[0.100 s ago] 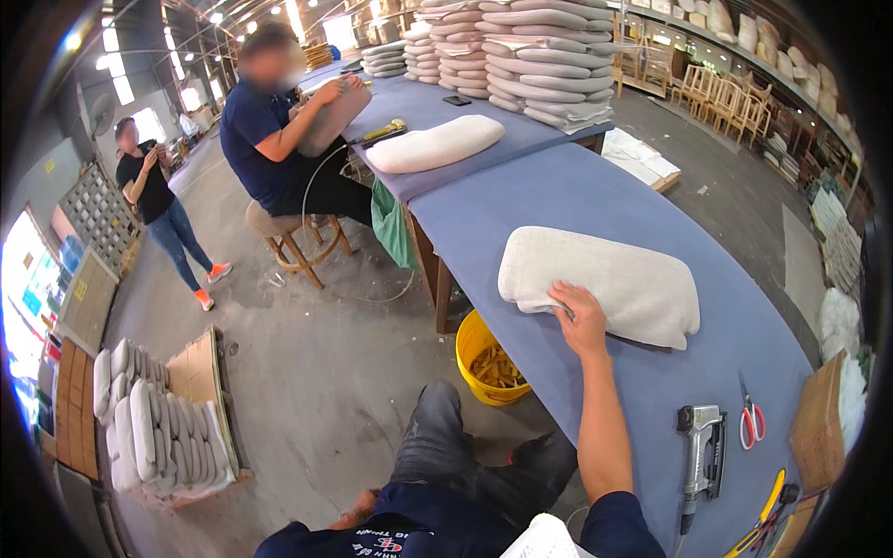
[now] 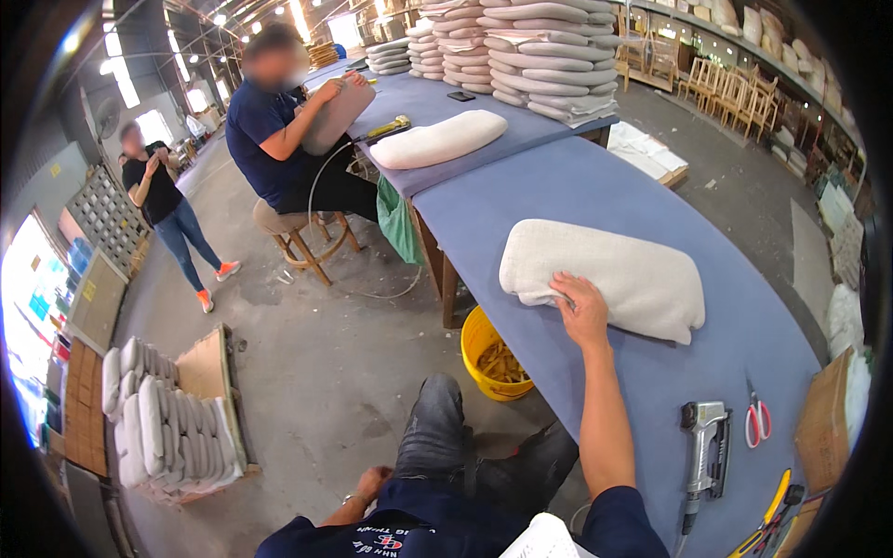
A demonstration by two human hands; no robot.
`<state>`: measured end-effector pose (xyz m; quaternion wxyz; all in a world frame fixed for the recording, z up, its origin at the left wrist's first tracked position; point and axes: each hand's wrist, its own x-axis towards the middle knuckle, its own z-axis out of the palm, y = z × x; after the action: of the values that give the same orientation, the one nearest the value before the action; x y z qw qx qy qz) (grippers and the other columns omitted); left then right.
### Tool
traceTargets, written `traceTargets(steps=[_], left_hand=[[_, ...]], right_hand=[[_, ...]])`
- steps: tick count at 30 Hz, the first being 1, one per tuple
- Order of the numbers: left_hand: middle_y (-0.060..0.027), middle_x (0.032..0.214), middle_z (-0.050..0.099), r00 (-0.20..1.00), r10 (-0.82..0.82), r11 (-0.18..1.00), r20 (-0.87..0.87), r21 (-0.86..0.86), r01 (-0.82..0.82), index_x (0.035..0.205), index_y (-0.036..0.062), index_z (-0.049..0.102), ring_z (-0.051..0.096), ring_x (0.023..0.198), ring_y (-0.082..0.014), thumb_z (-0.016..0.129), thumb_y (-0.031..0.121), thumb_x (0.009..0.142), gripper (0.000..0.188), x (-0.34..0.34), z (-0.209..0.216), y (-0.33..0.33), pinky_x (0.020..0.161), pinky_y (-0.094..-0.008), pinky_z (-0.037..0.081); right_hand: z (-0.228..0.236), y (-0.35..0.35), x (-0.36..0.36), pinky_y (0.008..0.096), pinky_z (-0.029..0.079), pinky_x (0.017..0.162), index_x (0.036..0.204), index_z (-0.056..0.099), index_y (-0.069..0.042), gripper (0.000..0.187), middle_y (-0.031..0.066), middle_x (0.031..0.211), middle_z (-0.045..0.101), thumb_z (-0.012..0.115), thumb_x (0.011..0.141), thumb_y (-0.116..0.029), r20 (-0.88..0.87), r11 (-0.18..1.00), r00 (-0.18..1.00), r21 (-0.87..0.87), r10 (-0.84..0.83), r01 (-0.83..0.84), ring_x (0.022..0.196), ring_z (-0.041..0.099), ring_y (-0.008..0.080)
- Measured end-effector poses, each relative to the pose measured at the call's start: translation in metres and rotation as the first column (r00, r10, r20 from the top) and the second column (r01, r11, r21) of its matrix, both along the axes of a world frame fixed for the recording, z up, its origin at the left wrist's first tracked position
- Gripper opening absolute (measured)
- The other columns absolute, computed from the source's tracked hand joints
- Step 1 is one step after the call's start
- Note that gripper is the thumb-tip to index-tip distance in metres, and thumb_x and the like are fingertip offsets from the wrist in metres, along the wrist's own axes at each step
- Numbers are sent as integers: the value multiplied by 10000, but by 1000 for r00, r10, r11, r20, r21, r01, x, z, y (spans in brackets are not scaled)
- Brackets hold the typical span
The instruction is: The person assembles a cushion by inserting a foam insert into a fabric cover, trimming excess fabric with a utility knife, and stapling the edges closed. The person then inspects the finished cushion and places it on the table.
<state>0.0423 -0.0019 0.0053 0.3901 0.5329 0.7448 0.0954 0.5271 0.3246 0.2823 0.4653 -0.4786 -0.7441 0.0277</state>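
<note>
In the head view, a worker's right hand [image 2: 581, 307], partly open, rests its fingertips on the near left edge of a pale fabric cushion [image 2: 637, 279] lying on a blue-grey counter [image 2: 670, 191]. The left hand [image 2: 374, 484] hangs near the lap, too obscured to tell how open it is or whether it holds anything. A grey power tool [image 2: 707, 446] and red-handled scissors [image 2: 758, 423] lie at near right; a seated co-worker [image 2: 265, 135] holds a panel [image 2: 337, 116] at far left.

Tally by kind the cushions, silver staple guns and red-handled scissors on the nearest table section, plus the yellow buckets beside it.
Cushion: 1
Silver staple gun: 1
Red-handled scissors: 1
Yellow bucket: 1
Total: 4
</note>
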Motion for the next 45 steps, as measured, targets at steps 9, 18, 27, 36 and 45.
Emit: traceTargets(steps=[9,18,27,36,45], left_hand=[[-186,1185,725,977,44,869,209,475,-141,1353,21,624,735,1009,-274,707,187,941,451,107,180,146,895,-376,573],[-294,1595,348,826,-541,-136,-160,985,102,1579,35,331,380,1477,-404,841,304,821,953,221,391,261,1179,-518,340],[-199,1197,710,714,-665,506,220,836,214,1402,-81,524,676,1095,-255,919,220,733,833,195,394,214,970,-388,527],[-193,1228,693,583,-631,752,512,588,298,1402,-58,507,674,1121,-259,918,245,757,822,172,351,167,966,-382,521],[-180,1678,206,-64,-396,813,916,382,439,1611,-71,90,227,1551,-308,668,725,824,1260,259,336,184,1257,-421,174]], right_hand=[[45,-29,-1,340,497,587,1056,777,-100,157,133,835,741,734,907,-127,-106,978,986,-176,-130,111,639,667,250],[202,-101,16,295,533,682,1074,772,-97,152,101,886,756,685,964,-157,-150,994,986,-71,73,-84,744,702,177],[209,-62,-23,370,527,690,977,776,-98,244,92,883,759,721,921,-329,-13,925,941,-181,338,-335,765,706,277],[175,-63,-62,356,529,697,887,756,-102,148,33,857,753,751,912,-248,-83,953,993,298,83,-55,776,708,246],[158,-112,-11,382,490,994,1049,718,-47,153,155,1194,706,710,946,-160,-496,859,848,338,-186,385,1119,667,303]])
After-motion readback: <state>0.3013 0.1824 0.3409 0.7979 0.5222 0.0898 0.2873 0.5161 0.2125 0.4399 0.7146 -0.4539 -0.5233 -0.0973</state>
